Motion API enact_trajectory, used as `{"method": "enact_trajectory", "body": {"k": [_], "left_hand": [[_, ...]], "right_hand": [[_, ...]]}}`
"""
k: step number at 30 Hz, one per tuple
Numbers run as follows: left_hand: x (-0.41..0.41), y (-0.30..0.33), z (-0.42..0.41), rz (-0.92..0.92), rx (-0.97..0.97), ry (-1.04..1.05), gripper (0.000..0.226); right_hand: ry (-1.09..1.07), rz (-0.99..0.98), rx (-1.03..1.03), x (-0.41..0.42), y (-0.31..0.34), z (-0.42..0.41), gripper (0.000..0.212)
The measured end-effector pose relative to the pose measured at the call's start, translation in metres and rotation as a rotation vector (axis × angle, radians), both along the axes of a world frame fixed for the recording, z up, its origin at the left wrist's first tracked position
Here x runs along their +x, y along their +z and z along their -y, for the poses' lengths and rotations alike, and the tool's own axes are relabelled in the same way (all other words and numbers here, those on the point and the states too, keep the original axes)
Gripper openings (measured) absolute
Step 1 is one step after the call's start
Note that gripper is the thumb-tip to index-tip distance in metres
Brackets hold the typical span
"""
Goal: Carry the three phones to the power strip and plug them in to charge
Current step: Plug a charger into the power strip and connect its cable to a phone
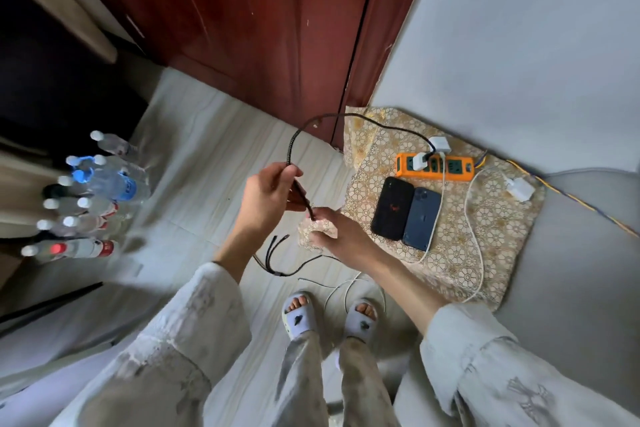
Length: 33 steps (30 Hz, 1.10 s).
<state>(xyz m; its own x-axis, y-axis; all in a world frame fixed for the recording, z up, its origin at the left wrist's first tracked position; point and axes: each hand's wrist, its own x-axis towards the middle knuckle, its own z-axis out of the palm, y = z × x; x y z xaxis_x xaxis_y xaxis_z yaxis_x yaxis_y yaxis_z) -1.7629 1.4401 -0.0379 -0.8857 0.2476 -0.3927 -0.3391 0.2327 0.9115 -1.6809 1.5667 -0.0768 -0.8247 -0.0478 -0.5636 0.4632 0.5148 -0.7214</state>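
Hands: left hand (268,196) raised above the floor, fingers curled narrow and pinching a black braided charging cable (293,149); right hand (332,230) just beside it, thumb and forefinger closed on the same cable lower down, the other fingers loosely bent
Cable run: black braided charging cable arcs up from the left hand and over to a white charger plug (420,160) seated in the strip; its split end with three short connectors (277,246) hangs below the hands, near the pale tiled floor (194,163)
Power strip: orange power strip with green sockets (446,168) lies on a gold floral patterned cloth (485,229) against the grey wall
Phones: black phone (391,208) and dark blue phone (420,218) lie face down side by side, touching, on the cloth just in front of the strip; I cannot see a third one
White cable: thin white cord (472,229) loops across the cloth to a loose white adapter (519,188) near the strip
Left side: cluster of clear plastic water bottles (90,194) stands on the floor, well apart from the cloth
Feet: grey slippers (332,319) below the hands
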Motion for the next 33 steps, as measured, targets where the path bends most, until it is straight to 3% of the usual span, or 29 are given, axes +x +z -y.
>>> {"method": "enact_trajectory", "body": {"k": [3,7,12,15,19,21,23,27,31,33], "left_hand": [[-0.003,0.032,-0.009,0.025,0.079,0.060,0.023],[0.005,0.061,-0.010,0.001,0.101,0.069,0.026],[0.039,0.073,-0.001,-0.003,-0.115,-0.357,0.047],[0.053,0.078,-0.005,-0.136,-0.261,-0.503,0.049],[0.053,0.103,-0.014,-0.346,-0.354,-0.390,0.016],[0.051,0.124,-0.017,-0.354,-0.295,-0.272,0.017],[0.051,0.149,-0.020,-0.314,-0.134,-0.187,0.029],[0.041,0.204,-0.027,-0.280,0.171,-0.052,0.024],[0.026,0.250,-0.034,-0.290,0.314,0.026,0.019],[0.018,0.268,-0.035,-0.251,0.402,0.066,0.016]], "right_hand": [[-0.100,-0.107,-0.004,-0.007,0.030,-0.004,0.022],[-0.305,-0.170,-0.233,-0.007,0.080,-0.017,0.018],[-0.443,-0.214,-0.436,-0.007,0.150,-0.046,0.014],[-0.536,-0.226,-0.626,-0.012,0.187,-0.055,0.012],[-0.604,-0.241,-0.877,-0.017,0.229,-0.062,0.013],[-0.611,-0.267,-0.928,-0.016,0.243,-0.064,0.016],[-0.579,-0.292,-0.883,-0.011,0.248,-0.065,0.020],[-0.427,-0.178,-0.671,0.004,0.239,-0.062,0.026],[-0.140,-0.051,-0.530,0.019,0.226,-0.053,0.045],[-0.013,-0.079,-0.369,0.025,0.225,-0.051,0.037]]}}
